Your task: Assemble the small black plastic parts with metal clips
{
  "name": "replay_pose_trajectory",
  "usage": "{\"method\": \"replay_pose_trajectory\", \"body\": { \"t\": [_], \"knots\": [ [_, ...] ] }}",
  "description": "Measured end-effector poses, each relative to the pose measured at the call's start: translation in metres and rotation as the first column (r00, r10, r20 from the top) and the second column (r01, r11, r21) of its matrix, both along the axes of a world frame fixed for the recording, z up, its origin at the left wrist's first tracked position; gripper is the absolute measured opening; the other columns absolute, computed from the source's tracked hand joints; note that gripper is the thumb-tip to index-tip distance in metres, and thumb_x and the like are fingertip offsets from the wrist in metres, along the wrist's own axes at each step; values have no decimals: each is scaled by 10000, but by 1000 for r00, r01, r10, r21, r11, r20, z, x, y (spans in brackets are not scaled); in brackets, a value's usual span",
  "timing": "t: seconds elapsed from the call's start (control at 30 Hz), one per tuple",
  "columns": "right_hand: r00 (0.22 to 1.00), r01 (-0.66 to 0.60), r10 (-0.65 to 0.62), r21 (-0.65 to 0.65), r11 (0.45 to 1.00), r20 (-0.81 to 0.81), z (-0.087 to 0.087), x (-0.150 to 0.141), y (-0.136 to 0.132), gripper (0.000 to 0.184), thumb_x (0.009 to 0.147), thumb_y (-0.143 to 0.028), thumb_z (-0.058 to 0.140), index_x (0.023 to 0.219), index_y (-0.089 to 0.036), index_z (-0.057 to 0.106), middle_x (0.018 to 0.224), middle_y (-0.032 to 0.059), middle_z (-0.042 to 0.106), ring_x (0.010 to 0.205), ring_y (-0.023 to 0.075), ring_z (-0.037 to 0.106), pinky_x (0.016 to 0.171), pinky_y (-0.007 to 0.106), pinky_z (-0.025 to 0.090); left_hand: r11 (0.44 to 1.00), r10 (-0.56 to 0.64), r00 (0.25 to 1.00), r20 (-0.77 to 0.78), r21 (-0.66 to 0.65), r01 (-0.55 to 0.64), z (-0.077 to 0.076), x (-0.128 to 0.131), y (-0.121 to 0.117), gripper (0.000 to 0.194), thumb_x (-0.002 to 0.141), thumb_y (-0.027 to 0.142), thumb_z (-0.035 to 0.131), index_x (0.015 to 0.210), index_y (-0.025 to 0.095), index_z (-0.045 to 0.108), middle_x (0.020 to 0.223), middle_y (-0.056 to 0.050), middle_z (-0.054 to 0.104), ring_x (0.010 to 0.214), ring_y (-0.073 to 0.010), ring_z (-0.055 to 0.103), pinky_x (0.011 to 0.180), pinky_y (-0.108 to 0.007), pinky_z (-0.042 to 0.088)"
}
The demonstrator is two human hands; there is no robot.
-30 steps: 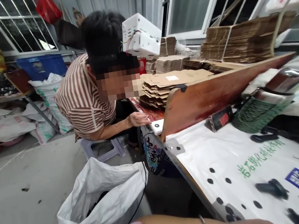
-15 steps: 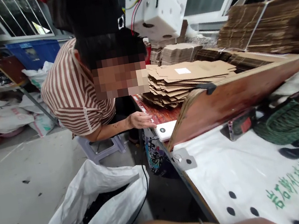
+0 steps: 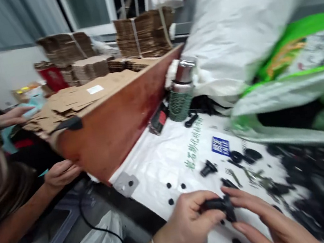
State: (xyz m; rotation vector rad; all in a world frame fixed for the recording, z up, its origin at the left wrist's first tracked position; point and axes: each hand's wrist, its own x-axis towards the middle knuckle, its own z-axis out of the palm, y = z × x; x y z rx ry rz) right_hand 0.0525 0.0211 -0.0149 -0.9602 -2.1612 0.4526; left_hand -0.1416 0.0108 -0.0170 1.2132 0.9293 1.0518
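Note:
My left hand (image 3: 191, 220), with a silver bangle at the wrist, is closed around the shaft of a black flanged plastic part (image 3: 217, 204). The thumb and fingertips of my right hand (image 3: 268, 219) grip the wide end of the same part from the other side. Below lies a white sheet (image 3: 152, 156) with green writing. A similar black part (image 3: 208, 168) rests on it just beyond my hands, near a blue-and-white label (image 3: 220, 146). Several small black discs (image 3: 183, 186) lie to the left.
A wooden board (image 3: 118, 120) divides the table, with flat cardboard (image 3: 83, 97) behind it. A green-sleeved flask (image 3: 180, 93) stands near a dark boxy item (image 3: 158, 120). Black parts (image 3: 314, 179) pile up at right, before a green-and-white bag (image 3: 289, 104). Another person's hand (image 3: 61, 173) is at left.
My view has swung right, from the other person and floor sack to the table. Both my hands now show, holding the black part; before, only a forearm with a bangle was visible.

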Motion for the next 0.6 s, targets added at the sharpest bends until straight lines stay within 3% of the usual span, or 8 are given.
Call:
{"method": "replay_pose_trajectory", "body": {
  "t": [0.07, 0.2, 0.33, 0.43, 0.6],
  "knots": [
    [1000, 18, -18, -25, 1000, -2, 10, -6, -4, 336, 810, -188, 561, 1144, -203, 526, 1189, 94, 597, 1060, 217, 591, 870, 297, 535, 997, 15, 998, -55, 73, -11, -3, 2, 2, 227, 795, 260, 586, 966, 128, 654, 855, -48, 661, 771, -149, 588, 728, -249, 469],
    [999, 47, -47, -57, 997, -2, 17, -7, -11, 450, 829, -191, 543, 1267, -182, 438, 1206, 96, 583, 1079, 186, 574, 912, 289, 505, 989, -4, 987, -159, 146, 28, -6, 5, -1, 226, 822, 265, 554, 992, 144, 640, 880, -44, 664, 790, -151, 586, 735, -254, 469],
    [1000, 10, -11, -57, 998, -11, 16, 8, -22, 471, 834, -174, 536, 1292, -209, 430, 1229, 78, 567, 1113, 180, 546, 952, 295, 468, 977, -49, 947, -317, 183, 112, 8, 9, -10, 266, 835, 278, 534, 1045, 138, 617, 891, -52, 661, 772, -151, 583, 708, -253, 473],
    [997, 18, -28, -145, 989, -66, 17, 22, -32, 449, 831, -195, 551, 1270, -227, 461, 1197, 63, 588, 1041, 167, 588, 903, 261, 494, 960, -110, 907, -405, 194, 203, 19, 17, -18, 272, 862, 265, 495, 1095, 158, 586, 891, -44, 657, 750, -137, 583, 692, -238, 468],
    [993, 30, -51, -195, 980, -103, 15, 43, -48, 406, 834, -210, 556, 1237, -213, 508, 1165, 69, 609, 1014, 173, 607, 859, 248, 518, 917, -100, 811, -576, 262, 299, 22, 35, -31, 269, 883, 237, 458, 1129, 180, 550, 944, -45, 662, 807, -153, 601, 723, -250, 454]
  ]
}}
